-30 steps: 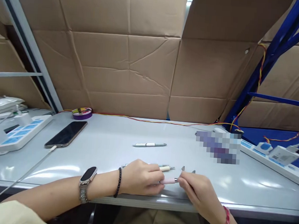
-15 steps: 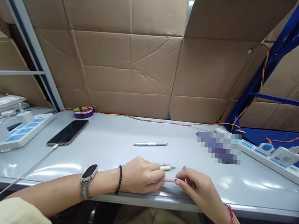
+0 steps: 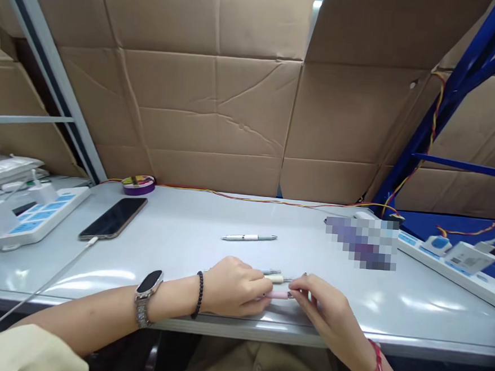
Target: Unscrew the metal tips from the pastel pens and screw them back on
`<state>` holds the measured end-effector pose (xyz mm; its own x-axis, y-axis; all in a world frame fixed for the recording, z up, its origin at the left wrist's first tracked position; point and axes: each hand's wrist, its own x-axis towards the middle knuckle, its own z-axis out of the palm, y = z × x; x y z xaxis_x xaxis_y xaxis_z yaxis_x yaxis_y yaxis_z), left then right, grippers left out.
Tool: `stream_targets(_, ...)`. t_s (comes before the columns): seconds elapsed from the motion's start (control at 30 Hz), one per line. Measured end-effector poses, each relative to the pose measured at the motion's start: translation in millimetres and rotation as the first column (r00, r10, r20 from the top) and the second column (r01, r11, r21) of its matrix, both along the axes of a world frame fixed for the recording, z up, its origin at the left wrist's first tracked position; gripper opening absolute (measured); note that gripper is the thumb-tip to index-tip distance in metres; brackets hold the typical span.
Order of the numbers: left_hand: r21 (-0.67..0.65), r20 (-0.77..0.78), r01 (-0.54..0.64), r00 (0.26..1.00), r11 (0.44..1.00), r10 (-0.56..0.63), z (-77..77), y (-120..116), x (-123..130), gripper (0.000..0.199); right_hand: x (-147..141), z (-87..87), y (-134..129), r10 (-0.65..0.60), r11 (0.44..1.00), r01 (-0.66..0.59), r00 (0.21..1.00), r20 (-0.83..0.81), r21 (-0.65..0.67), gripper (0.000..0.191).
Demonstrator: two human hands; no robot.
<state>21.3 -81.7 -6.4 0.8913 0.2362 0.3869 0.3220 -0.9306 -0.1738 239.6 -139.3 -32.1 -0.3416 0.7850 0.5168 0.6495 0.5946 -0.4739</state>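
Observation:
Near the front edge of the table, my left hand (image 3: 237, 289) lies over a small row of pens, its fingers closed on a pink pen (image 3: 277, 295). A cream pen (image 3: 275, 279) sticks out from under the same fingers just behind the pink one. Behind that shows the end of a pale grey-green pen (image 3: 272, 272); the rest of these pens is hidden under my hand. My right hand (image 3: 332, 313) pinches the right end of the pink pen, with its forefinger close to the cream pen's tip. A white and grey pen (image 3: 249, 237) lies apart, farther back.
A phone (image 3: 113, 218) with a white charging cable lies at left, beside a power strip (image 3: 37, 219). Behind it sits a purple roll (image 3: 138, 185). At right are a blurred-out item (image 3: 362, 244) and another power strip (image 3: 437, 258). Cardboard (image 3: 211, 104) walls the back.
My right hand has shifted slightly left and its forefinger has come down toward the pens' ends. The pink pen lies nearer the cream one. My left hand has barely moved.

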Motion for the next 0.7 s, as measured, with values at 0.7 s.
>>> stream_targets(0.7,0.007,-0.086,0.02,0.996,1.0,-0.02,3.1,3.2,-4.3,0.025,-2.1,1.1,1.0,0.074,0.986,-0.062,0.995,-0.071,0.154,0.017)
